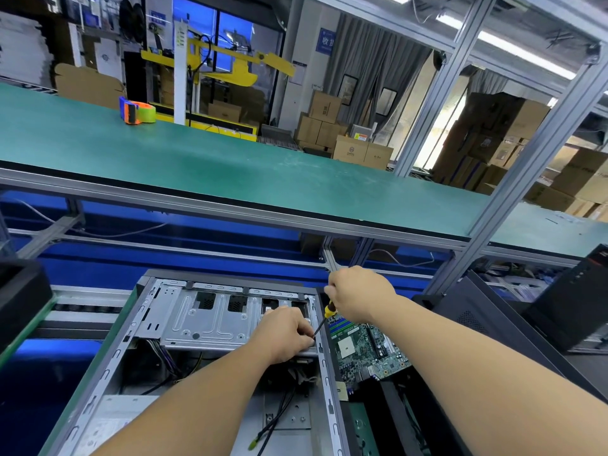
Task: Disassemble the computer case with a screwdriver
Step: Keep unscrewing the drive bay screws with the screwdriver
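An open grey computer case [108,363] lies flat in front of me, its silver drive cage [204,317] across the far half. My right hand [360,297] grips the yellow-and-black handle of a screwdriver [325,315]. The shaft slants down and left to the cage's near right corner. My left hand [284,337] rests on that corner, and its curled fingers pinch the shaft near the tip. The tip itself is hidden behind those fingers. Cables [276,422] run along the case floor.
A green motherboard [365,353] lies right of the case on black case panels [473,320]. A black tower [572,304] stands at far right. Behind runs a raised green bench [230,166] with a tape dispenser [136,110]. A black object [19,307] sits at left.
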